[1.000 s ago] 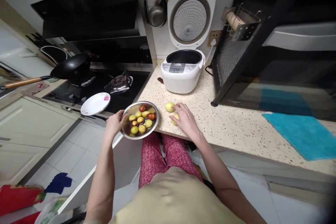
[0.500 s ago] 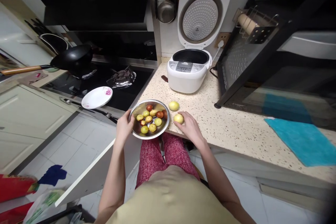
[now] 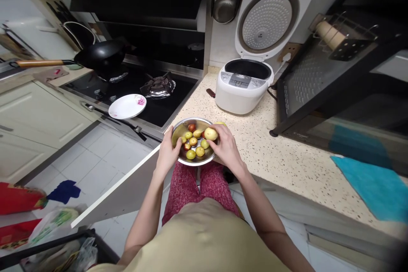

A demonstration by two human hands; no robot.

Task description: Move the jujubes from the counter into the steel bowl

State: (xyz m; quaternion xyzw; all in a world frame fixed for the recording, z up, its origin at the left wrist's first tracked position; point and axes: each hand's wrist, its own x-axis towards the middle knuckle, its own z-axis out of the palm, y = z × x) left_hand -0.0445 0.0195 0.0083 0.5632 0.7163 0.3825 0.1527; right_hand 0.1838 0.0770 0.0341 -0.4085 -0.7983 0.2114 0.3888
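Observation:
A shiny metal bowl point(image 3: 195, 163) sits at the counter's front edge, holding several yellow-green and red-brown jujubes point(image 3: 191, 154). My left hand point(image 3: 165, 153) grips its left rim, thumb hooked inside. Over the bowl's right side, my right hand point(image 3: 227, 148) pinches a pale yellow jujube point(image 3: 211, 133) between thumb and fingers. Another yellow jujube point(image 3: 221, 123) lies on the counter behind my right fingers, mostly hidden.
An open white rice cooker point(image 3: 240, 93) stands behind the bowl. To the left, a floral plate point(image 3: 126, 107) rests at the front of the stove point(image 3: 159, 112), with a black wok point(image 3: 100, 53) beyond. A black rack point(image 3: 274, 131) and blue cloth point(image 3: 371, 187) are on the right.
My right hand has carried the pale yellow jujube left from the counter to over the bowl. My left hand still holds the rim. The whole view has shifted with my head.

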